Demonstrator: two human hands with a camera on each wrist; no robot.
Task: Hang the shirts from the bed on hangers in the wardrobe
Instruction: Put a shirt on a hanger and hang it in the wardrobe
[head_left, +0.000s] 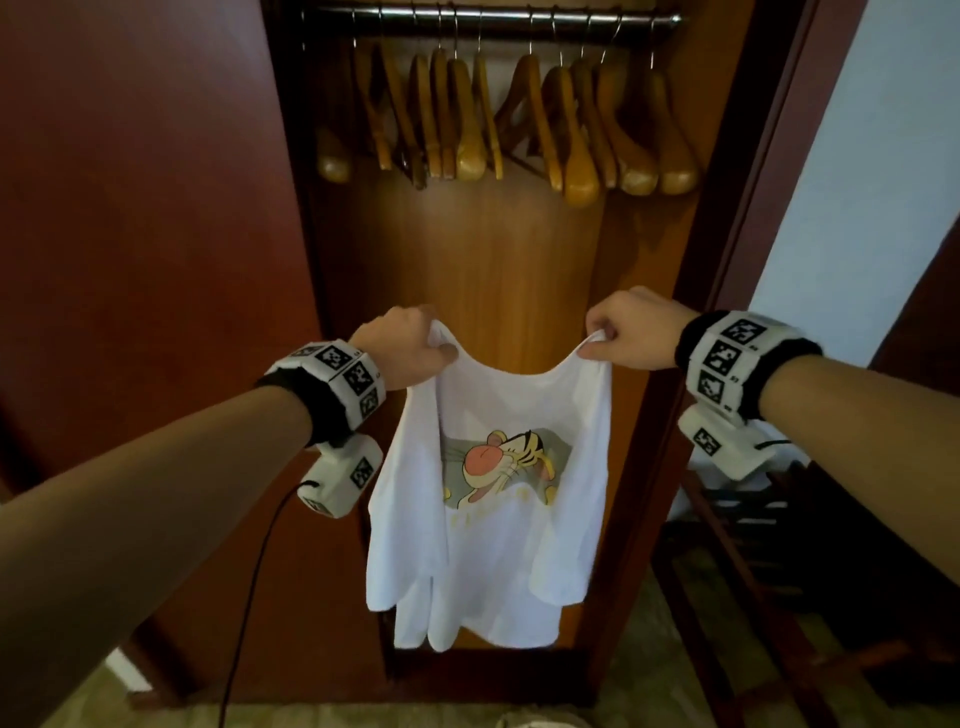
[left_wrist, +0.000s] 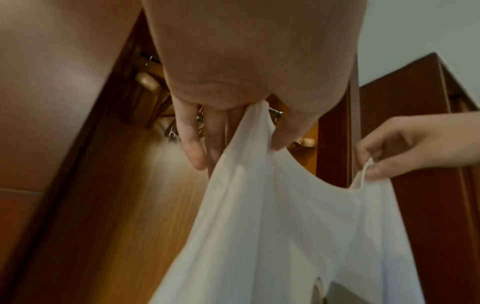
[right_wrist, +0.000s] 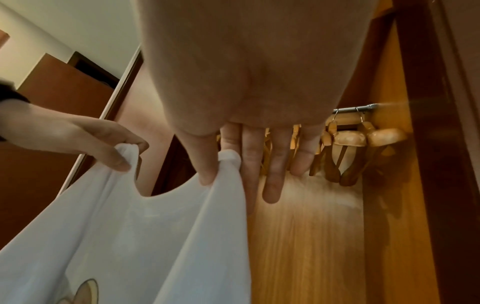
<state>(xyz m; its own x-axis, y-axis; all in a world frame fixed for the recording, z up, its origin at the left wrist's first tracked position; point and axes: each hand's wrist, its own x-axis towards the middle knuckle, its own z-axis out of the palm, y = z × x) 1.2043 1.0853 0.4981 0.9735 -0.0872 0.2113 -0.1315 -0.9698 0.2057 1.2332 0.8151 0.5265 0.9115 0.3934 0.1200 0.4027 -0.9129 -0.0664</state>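
A white shirt (head_left: 493, 499) with a cartoon tiger print hangs in front of the open wardrobe (head_left: 498, 291), spread by its shoulders. My left hand (head_left: 410, 345) pinches the left shoulder by the neckline, thumb on the near side (left_wrist: 244, 139). My right hand (head_left: 626, 338) pinches the right shoulder (right_wrist: 223, 164) between thumb and forefinger; its other fingers point straight. Several bare wooden hangers (head_left: 519, 119) hang from the metal rail (head_left: 488, 18) above, well over both hands. The bed is out of view.
The wardrobe's red-brown door (head_left: 145, 218) stands open on the left, another dark panel (head_left: 748, 182) on the right. A dark wooden rack (head_left: 779, 545) sits low at the right against a pale wall (head_left: 872, 182). A black cable (head_left: 254, 587) dangles from my left wrist.
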